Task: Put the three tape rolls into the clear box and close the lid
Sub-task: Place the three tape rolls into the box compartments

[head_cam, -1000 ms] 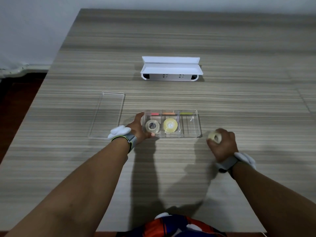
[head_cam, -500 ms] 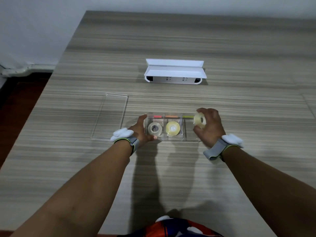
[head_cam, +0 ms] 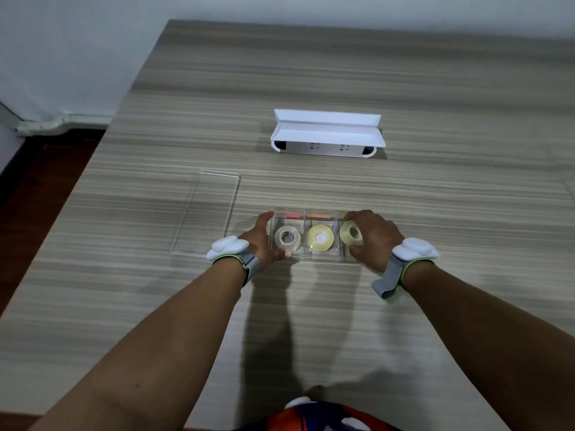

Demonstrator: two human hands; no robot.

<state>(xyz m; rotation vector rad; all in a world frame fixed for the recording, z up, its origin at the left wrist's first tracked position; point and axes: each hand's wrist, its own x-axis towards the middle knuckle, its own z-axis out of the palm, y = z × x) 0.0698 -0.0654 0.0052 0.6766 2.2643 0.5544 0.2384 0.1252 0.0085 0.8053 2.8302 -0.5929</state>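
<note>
The clear box (head_cam: 306, 259) lies on the wooden table with three compartments side by side. A clear tape roll (head_cam: 287, 238) lies flat in the left compartment and a yellowish roll (head_cam: 320, 238) in the middle one. My right hand (head_cam: 375, 237) is shut on a third, pale yellow tape roll (head_cam: 351, 233), tilted over the right compartment. My left hand (head_cam: 260, 238) grips the box's left end. The clear lid (head_cam: 207, 211) lies flat on the table to the left of the box.
A white open case (head_cam: 326, 133) stands on the table behind the box. The table's left edge (head_cam: 93, 157) drops to a dark floor. Both wrists carry white sensors on grey straps.
My right hand carried the third tape roll from the table at the right of the box up and left, and lowered it over the right compartment. My left hand stayed on the box.
</note>
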